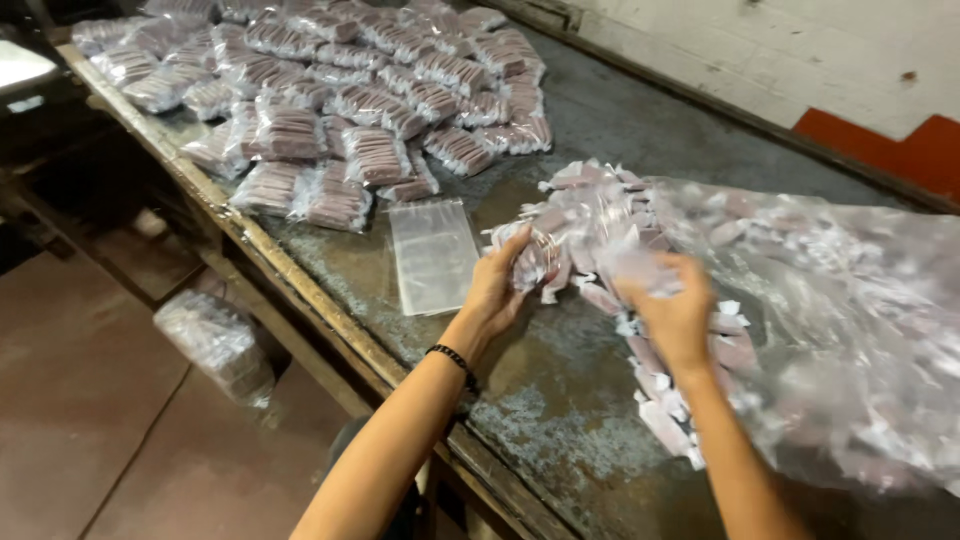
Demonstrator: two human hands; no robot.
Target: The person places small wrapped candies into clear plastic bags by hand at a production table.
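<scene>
Hands first: left hand [497, 290] curled round a few wrapped candies [590, 225], right hand [672, 305] clenched on more, both at pile edge by big sack [850, 330]. Best gather even handfuls w/ wrappers aligned. Empty bag [432, 255] lies beside; filled packs [350, 100] beyond.

Loose small pinkish candies in crinkled clear twist wrappers [590, 215]: a heap lying on the worn grey metal tabletop, spilling from the open mouth of a large clear plastic sack [840, 330] that lies on its side to the right. A clutch of the same candies [535, 262] is gathered at the heap's left edge, some strewn along its near side.
</scene>
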